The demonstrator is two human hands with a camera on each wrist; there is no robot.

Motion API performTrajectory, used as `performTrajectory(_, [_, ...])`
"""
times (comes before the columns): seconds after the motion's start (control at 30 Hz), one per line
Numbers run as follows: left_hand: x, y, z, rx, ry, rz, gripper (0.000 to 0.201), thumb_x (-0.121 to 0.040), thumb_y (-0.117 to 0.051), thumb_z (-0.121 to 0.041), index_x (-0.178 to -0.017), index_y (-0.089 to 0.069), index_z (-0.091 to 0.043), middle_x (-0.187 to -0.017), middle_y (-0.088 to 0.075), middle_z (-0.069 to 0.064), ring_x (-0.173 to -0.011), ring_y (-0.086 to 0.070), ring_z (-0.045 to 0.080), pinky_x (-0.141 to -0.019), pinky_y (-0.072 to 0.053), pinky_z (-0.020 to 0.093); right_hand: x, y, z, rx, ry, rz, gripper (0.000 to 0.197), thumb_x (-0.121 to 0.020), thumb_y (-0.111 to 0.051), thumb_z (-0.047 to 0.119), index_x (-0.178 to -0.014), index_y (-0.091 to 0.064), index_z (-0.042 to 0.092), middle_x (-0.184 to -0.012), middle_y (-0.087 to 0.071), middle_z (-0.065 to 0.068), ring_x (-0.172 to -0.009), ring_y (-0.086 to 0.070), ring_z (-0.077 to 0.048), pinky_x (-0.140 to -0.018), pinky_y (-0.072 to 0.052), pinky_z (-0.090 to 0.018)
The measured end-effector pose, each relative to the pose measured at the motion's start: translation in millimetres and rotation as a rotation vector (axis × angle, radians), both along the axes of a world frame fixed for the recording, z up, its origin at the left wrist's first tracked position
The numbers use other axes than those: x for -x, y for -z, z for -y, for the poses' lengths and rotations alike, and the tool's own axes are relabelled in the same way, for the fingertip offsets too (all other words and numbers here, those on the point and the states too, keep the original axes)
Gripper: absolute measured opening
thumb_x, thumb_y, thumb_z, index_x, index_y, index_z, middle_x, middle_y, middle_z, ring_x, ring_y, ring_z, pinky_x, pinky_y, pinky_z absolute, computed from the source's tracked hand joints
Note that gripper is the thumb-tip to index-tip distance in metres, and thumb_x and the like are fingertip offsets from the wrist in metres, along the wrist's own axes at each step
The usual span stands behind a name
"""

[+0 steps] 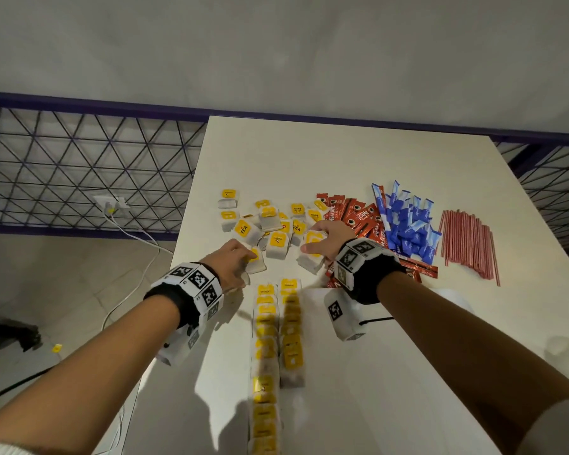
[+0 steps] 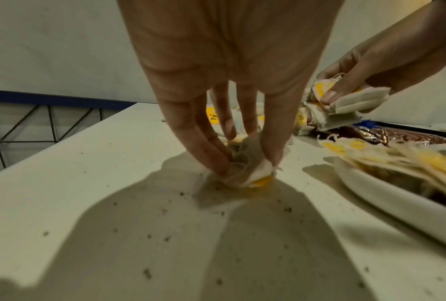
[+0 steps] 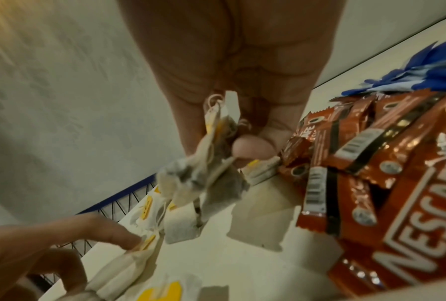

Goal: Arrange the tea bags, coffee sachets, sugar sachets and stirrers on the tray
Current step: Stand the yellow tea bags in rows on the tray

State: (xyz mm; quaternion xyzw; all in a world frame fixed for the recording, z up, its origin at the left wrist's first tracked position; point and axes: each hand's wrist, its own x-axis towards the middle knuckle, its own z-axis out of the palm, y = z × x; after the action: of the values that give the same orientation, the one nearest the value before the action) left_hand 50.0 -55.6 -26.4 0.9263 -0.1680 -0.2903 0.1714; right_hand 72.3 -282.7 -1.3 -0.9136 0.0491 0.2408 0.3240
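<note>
We see the tea bags point(image 1: 270, 229) as small pale paper pouches with yellow tags, scattered in a loose heap on the white table point(image 1: 309, 152) at the far left of the supplies; more of them lie in two overlapping rows on the white tray point(image 1: 391, 389) at the near edge. To the right of the heap lie red coffee sachets point(image 1: 362, 218), then blue and white sugar sachets point(image 1: 408, 224), then a bundle of red stirrers point(image 1: 467, 241) at the far right. A few yellow tags read "TEA", and the red sachets read "NESCAFE CLASSIC"; the print on the blue ones is too small for us to read. Our left hand point(image 1: 234, 261) points its fingers down onto the table and pinches one tea bag point(image 2: 245, 171) between thumb and fingertips, just left of the tray's far end. Our right hand point(image 1: 326, 241) curls around a small bunch of tea bags point(image 3: 211, 163), lifted just above the table beside the coffee sachets.
</note>
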Motion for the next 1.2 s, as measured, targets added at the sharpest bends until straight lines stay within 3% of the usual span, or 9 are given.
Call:
performTrajectory(0.13, [0.4,0.2,1.9,0.017,-0.031,0.090,0.064,-0.085,-0.062,-0.012,-0.141,-0.033,-0.017,-0.145,-0.024,0.003,-0.116,-0.049,0.025,-0.088,-0.042,0.029,-2.7,5.1,0.4,-0.009,-0.005,0.032,0.052,-0.081,-0.070,0.026,-0.128,-0.051,0.013,-0.143,-0.043,-0.005,-0.042,-0.048,0.008,-0.049,-0.037,-0.013])
performTrajectory(0.23, [-2.6,2.5,5.0,-0.039,0.019,0.127,0.063,-0.088,-0.059,-0.022,-0.144,-0.031,-0.021,-0.150,-0.020,-0.003,-0.120,-0.048,0.023,-0.093,-0.039,0.029,-6.2,8.4,-1.4,-0.006,-0.013,0.033,0.051,-0.081,-0.070,0.025,-0.128,-0.052,0.013,-0.140,-0.046,-0.006,-0.033,-0.043,0.009,-0.057,-0.037,-0.013])
performTrajectory(0.33, [-5.0,5.5,7.6,-0.108,0.032,0.180,0.048,-0.092,-0.054,-0.027,-0.138,-0.041,-0.024,-0.149,-0.026,-0.005,-0.122,-0.044,0.025,-0.100,-0.039,0.036,-7.8,5.4,-3.0,0.000,-0.029,0.034,0.051,-0.082,-0.069,0.026,-0.128,-0.051,0.013,-0.140,-0.047,-0.005,-0.049,-0.041,0.006,-0.055,-0.041,-0.009])
performTrajectory(0.47, [-7.8,6.0,8.6,-0.103,0.006,0.232,0.036,-0.094,-0.050,-0.021,-0.130,-0.052,-0.016,-0.135,-0.044,0.004,-0.118,-0.048,0.027,-0.094,-0.038,0.031,-4.4,-0.2,-4.5,-0.016,-0.020,0.036,0.052,-0.083,-0.068,0.024,-0.130,-0.050,0.011,-0.145,-0.040,-0.005,-0.083,-0.062,0.009,-0.081,-0.047,-0.024])
performTrajectory(0.53, [-8.1,2.3,7.2,-0.007,-0.119,0.217,0.033,-0.092,-0.054,-0.023,-0.122,-0.057,-0.009,-0.122,-0.053,0.010,-0.111,-0.052,0.027,-0.090,-0.038,0.029,-4.2,0.8,-3.5,-0.036,-0.010,0.059,0.053,-0.082,-0.068,0.026,-0.130,-0.051,0.012,-0.145,-0.041,-0.004,-0.063,-0.056,0.021,-0.068,-0.044,-0.017])
performTrajectory(0.73, [-0.4,-10.0,-8.2,0.620,-0.760,-0.147,0.004,-0.089,-0.060,-0.013,-0.086,-0.059,-0.016,-0.091,-0.057,0.010,-0.068,-0.055,0.016,-0.052,-0.052,0.013,6.9,-15.0,-4.9,-0.154,0.012,0.102,0.048,-0.080,-0.070,0.024,-0.125,-0.055,0.012,-0.138,-0.047,0.000,-0.039,-0.048,0.015,-0.050,-0.040,-0.013])
performTrajectory(0.87, [17.5,-30.9,-5.4,0.939,-1.068,-0.434,0.016,-0.096,-0.045,-0.011,-0.083,-0.055,-0.014,-0.067,-0.052,0.009,-0.049,-0.046,0.017,-0.038,-0.042,0.018,27.5,-46.9,-20.3,-0.191,-0.075,0.127,0.043,-0.081,-0.070,0.024,-0.120,-0.057,0.012,-0.110,-0.047,0.005,-0.062,-0.058,-0.012,-0.047,-0.042,-0.010])
performTrajectory(1.0, [39.3,-47.9,-5.7,1.132,-1.227,-0.644,0.022,-0.096,-0.038,-0.020,-0.084,-0.055,-0.013,-0.073,-0.045,0.009,-0.059,-0.046,0.019,-0.039,-0.050,0.024,46.8,-76.0,-46.1,-0.307,-0.155,0.144,0.027,-0.079,-0.072,0.021,-0.103,-0.058,0.018,-0.096,-0.047,0.010,-0.047,-0.053,-0.004,-0.043,-0.045,-0.011])
performTrajectory(1.2, [84.9,-62.1,-9.7,1.297,-1.149,-0.786,0.061,-0.089,-0.034,-0.046,-0.065,-0.074,-0.006,-0.064,-0.068,0.011,-0.054,-0.065,0.025,-0.052,-0.054,0.030,85.2,-93.2,-95.4,-0.300,-0.499,0.046,0.032,-0.076,-0.074,0.018,-0.106,-0.065,0.008,-0.076,-0.050,0.017,-0.064,-0.047,0.002,-0.057,-0.038,-0.006])
